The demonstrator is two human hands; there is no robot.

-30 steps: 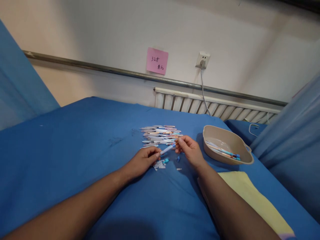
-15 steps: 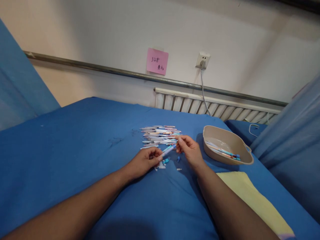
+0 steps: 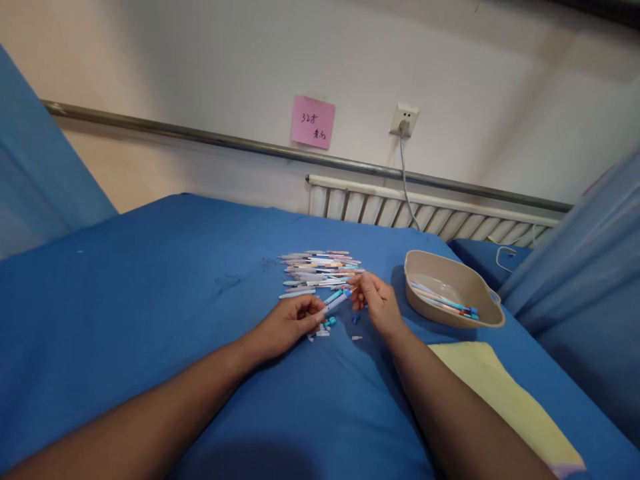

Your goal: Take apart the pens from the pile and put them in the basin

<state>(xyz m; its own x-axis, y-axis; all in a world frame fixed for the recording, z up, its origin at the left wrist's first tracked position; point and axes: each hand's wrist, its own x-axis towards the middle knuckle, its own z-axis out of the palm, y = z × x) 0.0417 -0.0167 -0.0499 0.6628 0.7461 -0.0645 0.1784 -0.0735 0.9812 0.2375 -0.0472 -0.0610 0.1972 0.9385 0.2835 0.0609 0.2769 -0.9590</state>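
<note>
My left hand (image 3: pixel 289 323) pinches the near end of a white and blue pen (image 3: pixel 336 301) above a blue sheet. My right hand (image 3: pixel 376 301) is closed at the pen's far tip, its fingers pinched on a small part that I cannot make out. Just beyond both hands lies a pile of several pens (image 3: pixel 320 269). Small loose caps and bits (image 3: pixel 326 326) lie on the sheet below the held pen.
A beige basin (image 3: pixel 487 313) with several pens stands to the right. A yellow cloth (image 3: pixel 505 393) lies near my right forearm. Behind the blue-covered surface (image 3: pixel 150 293) are a radiator (image 3: pixel 430 212), a wall socket with a cable (image 3: pixel 404 120) and a pink note (image 3: pixel 313 121).
My right hand has drawn slightly away from the pen's tip with its fingers pinched. The left hand keeps the pen almost still.
</note>
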